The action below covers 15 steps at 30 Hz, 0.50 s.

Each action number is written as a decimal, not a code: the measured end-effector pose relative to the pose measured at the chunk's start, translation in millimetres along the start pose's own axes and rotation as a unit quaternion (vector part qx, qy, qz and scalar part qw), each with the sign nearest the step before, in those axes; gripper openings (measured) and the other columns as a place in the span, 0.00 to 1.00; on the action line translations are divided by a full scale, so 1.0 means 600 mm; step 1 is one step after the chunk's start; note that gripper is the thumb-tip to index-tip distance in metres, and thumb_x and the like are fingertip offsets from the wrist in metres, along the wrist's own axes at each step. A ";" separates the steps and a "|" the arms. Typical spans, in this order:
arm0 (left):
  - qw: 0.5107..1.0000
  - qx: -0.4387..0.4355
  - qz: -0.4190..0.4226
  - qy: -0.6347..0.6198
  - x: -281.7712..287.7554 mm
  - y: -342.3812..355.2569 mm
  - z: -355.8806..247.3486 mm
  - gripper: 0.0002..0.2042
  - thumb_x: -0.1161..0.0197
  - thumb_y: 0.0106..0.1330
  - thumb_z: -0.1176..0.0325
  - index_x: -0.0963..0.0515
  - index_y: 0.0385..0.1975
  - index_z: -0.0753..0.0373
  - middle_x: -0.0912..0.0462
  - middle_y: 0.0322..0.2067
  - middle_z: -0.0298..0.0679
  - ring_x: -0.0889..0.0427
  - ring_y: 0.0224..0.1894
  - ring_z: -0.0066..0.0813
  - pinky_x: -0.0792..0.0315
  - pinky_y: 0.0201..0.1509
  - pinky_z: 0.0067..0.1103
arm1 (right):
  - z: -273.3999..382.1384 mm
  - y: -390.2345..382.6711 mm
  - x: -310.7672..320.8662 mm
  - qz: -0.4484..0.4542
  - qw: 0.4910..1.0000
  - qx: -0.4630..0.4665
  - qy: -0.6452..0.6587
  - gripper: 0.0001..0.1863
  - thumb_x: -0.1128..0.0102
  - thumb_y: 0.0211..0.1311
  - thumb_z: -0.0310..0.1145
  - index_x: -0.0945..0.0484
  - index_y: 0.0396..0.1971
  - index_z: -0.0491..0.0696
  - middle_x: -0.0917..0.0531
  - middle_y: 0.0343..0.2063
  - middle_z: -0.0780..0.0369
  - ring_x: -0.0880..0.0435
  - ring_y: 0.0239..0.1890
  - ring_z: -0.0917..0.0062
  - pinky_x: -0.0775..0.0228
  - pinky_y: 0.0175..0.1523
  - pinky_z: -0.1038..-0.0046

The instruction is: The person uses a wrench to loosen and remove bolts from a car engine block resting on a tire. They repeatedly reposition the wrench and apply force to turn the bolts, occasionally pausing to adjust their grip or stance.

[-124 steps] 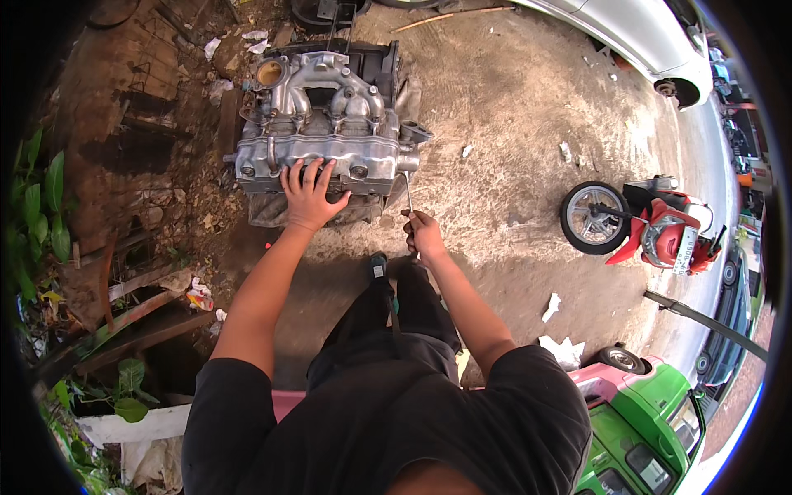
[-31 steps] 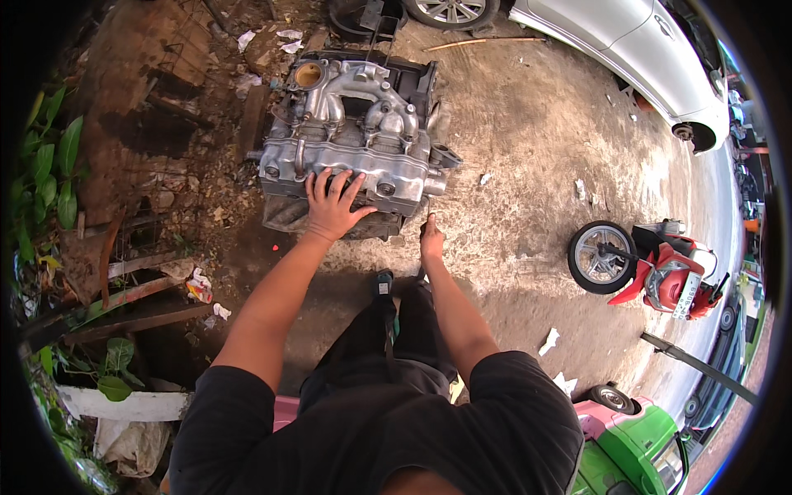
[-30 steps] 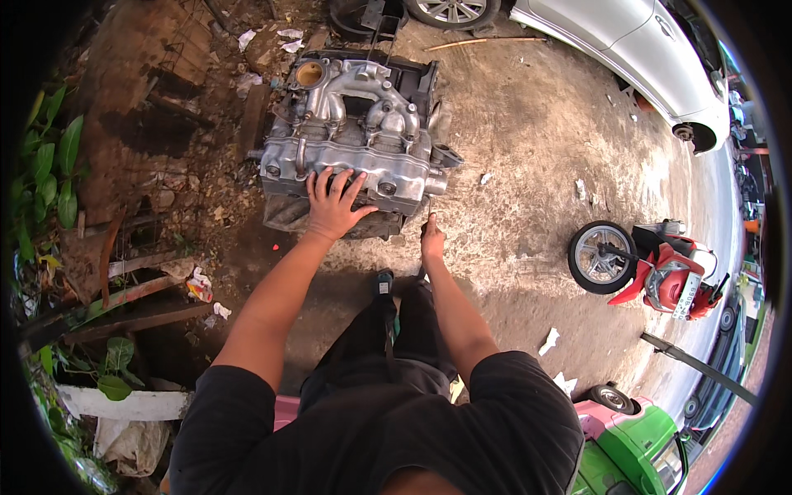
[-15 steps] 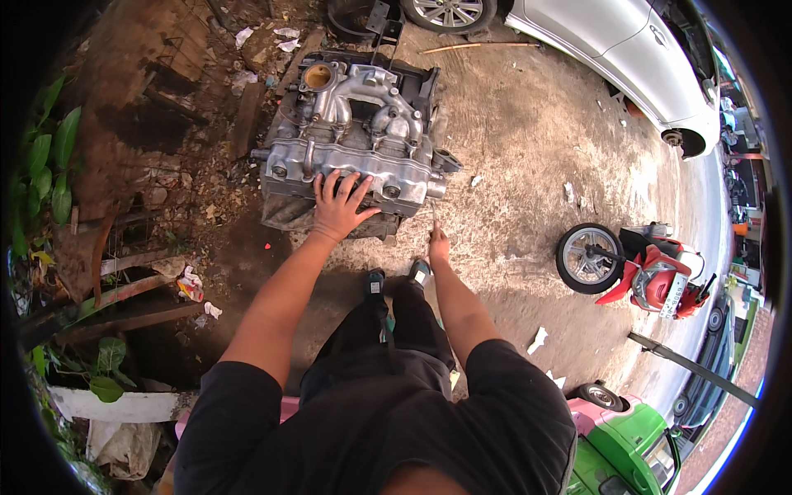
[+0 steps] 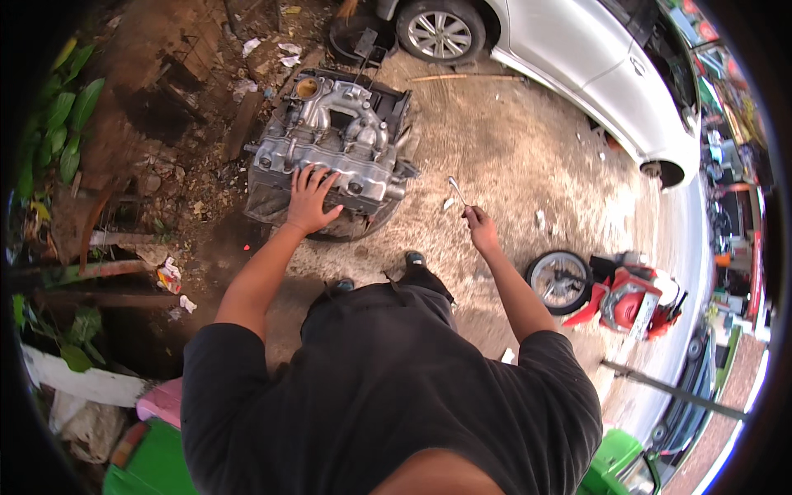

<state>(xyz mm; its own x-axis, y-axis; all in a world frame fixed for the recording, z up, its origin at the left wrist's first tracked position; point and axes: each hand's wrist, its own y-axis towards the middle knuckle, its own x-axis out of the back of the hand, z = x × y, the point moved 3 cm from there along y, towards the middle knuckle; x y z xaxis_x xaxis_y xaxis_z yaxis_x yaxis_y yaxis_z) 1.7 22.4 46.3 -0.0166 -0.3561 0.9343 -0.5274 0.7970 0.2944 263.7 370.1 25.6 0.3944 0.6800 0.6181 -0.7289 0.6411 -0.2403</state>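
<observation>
A grey metal engine [image 5: 326, 157] sits on the ground in front of me, with cast pipes and a round opening on its far left. My left hand [image 5: 308, 202] lies on the near edge of its ribbed cover, fingers spread and palm down. Off to the right of the engine, my right hand [image 5: 480, 228] is closed round the near end of a slim, shiny wrench [image 5: 459, 193]. The wrench points up and away, its wider end apart from the engine.
A silver car [image 5: 569, 62] stands at the far right. A red motorcycle [image 5: 631, 301] is to the right, and green vehicle parts [image 5: 157, 462] lie near me. A black tub [image 5: 359, 37] stands behind the engine. Leaves and litter cover the ground at left.
My right hand has moved right and away from the engine's right side, lifting the wrench clear of it. My left hand stays on the engine. The whole view has shifted somewhat.
</observation>
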 end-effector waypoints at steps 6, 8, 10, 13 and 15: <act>0.977 0.195 -0.089 -0.012 0.008 -0.001 -0.087 0.35 0.37 0.57 0.43 0.31 0.62 0.56 0.37 0.65 0.43 0.50 0.73 0.47 0.64 0.75 0.51 | 0.072 0.110 0.034 0.087 0.986 0.140 0.003 0.21 0.49 0.70 0.50 0.19 0.38 0.45 0.21 0.22 0.57 0.22 0.27 0.70 0.32 0.35 0.68; 0.966 0.231 -0.103 -0.048 0.009 0.000 -0.131 0.34 0.37 0.58 0.44 0.31 0.62 0.57 0.38 0.66 0.43 0.49 0.73 0.47 0.64 0.75 0.51 | 0.078 0.123 0.038 0.122 0.984 0.128 0.005 0.20 0.49 0.70 0.48 0.20 0.38 0.45 0.21 0.22 0.57 0.23 0.26 0.71 0.33 0.35 0.68; 0.950 0.274 -0.109 -0.099 0.004 0.003 -0.181 0.33 0.37 0.59 0.46 0.31 0.61 0.58 0.38 0.66 0.43 0.48 0.73 0.47 0.64 0.75 0.51 | 0.091 0.152 0.043 0.146 0.979 0.143 0.013 0.20 0.48 0.70 0.47 0.20 0.38 0.44 0.21 0.22 0.56 0.23 0.26 0.71 0.33 0.35 0.69; 0.923 0.334 -0.137 -0.137 0.005 -0.008 -0.239 0.32 0.36 0.59 0.50 0.31 0.61 0.59 0.34 0.64 0.46 0.39 0.68 0.50 0.48 0.72 0.43 | 0.091 0.164 0.032 0.206 0.966 0.156 0.034 0.18 0.46 0.70 0.46 0.19 0.40 0.45 0.18 0.27 0.56 0.21 0.29 0.73 0.30 0.39 0.72; 0.892 0.371 -0.196 -0.169 0.006 -0.027 -0.274 0.31 0.34 0.59 0.51 0.30 0.61 0.60 0.30 0.61 0.47 0.33 0.64 0.50 0.39 0.67 0.38 | 0.096 0.169 0.019 0.243 0.949 0.196 0.034 0.17 0.45 0.70 0.44 0.19 0.43 0.44 0.16 0.30 0.57 0.20 0.32 0.74 0.29 0.41 0.73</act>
<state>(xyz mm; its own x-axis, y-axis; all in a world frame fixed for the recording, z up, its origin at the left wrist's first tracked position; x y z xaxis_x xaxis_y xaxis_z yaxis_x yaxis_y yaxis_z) 149.9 88.3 78.1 0.1031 -0.7636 0.6374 -0.9638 0.0817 0.2538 162.1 422.2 51.6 -0.0162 0.8918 0.4522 -0.9813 0.0727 -0.1785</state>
